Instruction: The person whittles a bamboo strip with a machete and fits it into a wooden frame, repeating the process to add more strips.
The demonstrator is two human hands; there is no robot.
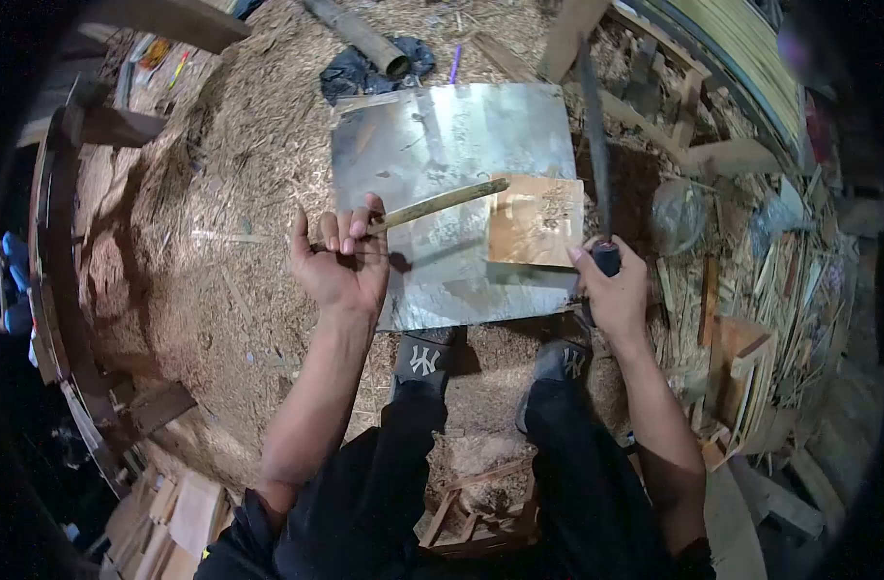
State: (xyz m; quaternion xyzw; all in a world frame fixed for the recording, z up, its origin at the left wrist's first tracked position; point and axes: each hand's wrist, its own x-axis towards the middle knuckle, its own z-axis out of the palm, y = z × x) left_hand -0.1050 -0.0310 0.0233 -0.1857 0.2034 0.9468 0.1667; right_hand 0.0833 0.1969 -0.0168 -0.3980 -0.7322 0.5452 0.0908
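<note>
Left hand [348, 259] palm up, curled round a narrow yellowish-brown strip [442, 205], darkened at its tip, extending rightward from that hand. Right hand [618, 290] closed on the handle of a long dark knife [596, 145]. Strip partly hidden by left hand; blade tip indistinct.

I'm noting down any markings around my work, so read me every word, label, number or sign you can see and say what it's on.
"NY", interlocked letters: on the left shoe.
"NY", seemingly the same mark, dimmer in shadow: on the right shoe.
Too blurred to tell if they are writing: dark marks on the brown square sheet.
None readable on the stick or long blade.
</note>
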